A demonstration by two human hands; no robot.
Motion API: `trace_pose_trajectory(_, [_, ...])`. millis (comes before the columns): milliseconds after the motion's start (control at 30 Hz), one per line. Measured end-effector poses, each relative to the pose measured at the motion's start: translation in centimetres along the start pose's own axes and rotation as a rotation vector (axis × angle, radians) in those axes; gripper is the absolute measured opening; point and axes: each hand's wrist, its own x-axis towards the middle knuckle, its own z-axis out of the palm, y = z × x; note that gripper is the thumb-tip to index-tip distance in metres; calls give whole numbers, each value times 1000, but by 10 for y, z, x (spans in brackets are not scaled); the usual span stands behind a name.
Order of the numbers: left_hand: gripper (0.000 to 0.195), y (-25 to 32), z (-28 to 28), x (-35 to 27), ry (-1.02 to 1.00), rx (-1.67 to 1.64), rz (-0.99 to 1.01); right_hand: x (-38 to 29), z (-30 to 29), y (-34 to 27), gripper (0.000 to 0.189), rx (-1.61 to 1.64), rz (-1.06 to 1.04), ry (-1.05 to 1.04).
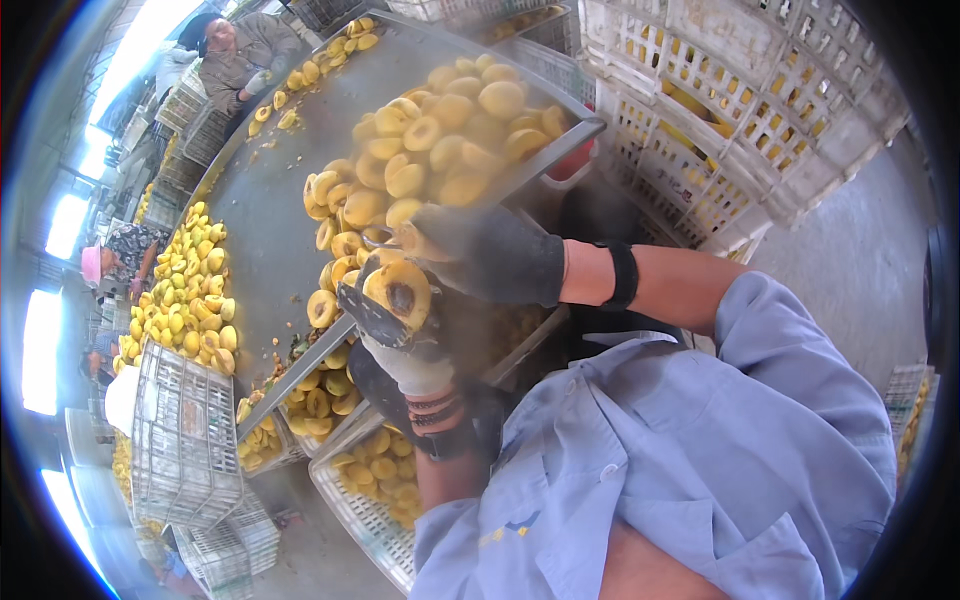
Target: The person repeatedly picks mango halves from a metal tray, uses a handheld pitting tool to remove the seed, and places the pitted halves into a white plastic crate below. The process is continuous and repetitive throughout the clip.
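Observation:
My left hand (401,337), in a white glove with a dark coated palm and fingers, holds a yellow peach half (379,289). Its cut face is turned up and shows a brown, rough centre; whether a stone sits there I cannot tell. Just above it is my right hand (480,251) in a dark glove. That hand grips a small tool with a curved metal end (377,238), whose handle is mostly hidden by the fingers. Beyond both hands, a heap of peach halves (450,105) lies on a metal table (270,195).
Along the table's raised rim (300,375) lie fruit scraps. Plastic crates of peach halves (352,487) stand below it. Tall stacked crates (720,127) rise at right, and another crate (184,435) stands at left. Across the table is a gloved person (240,67); another heap (187,292) lies at left.

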Motion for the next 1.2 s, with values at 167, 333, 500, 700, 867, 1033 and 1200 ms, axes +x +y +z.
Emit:
trace_pose_trajectory(167, [60,2,10,1,85,122,11,4,17,-10,25,163,117,15])
trace_pose_trajectory(333, [57,-1,17,-12,39,-46,-111,0,35,-12,28,260,140,58])
trace_pose_trajectory(500, [46,-22,27,-16,110,-178,-185,-5,40,-7,26,331,119,-192])
trace_pose_trajectory(700, [50,-26,27,-10,215,-632,-445,-30,29,11,18,70,210,-255])
trace_pose_trajectory(867, [57,-12,21,-2,96,171,-2,-29,41,10,21,-34,195,-218])
trace_pose_trajectory(1033, [58,-8,23,-3,102,173,-66,-22,45,-1,21,-56,364,-378])
trace_pose_trajectory(1200, [57,-10,28,-10,200,134,-66,-23,32,-1,35,158,490,-572])
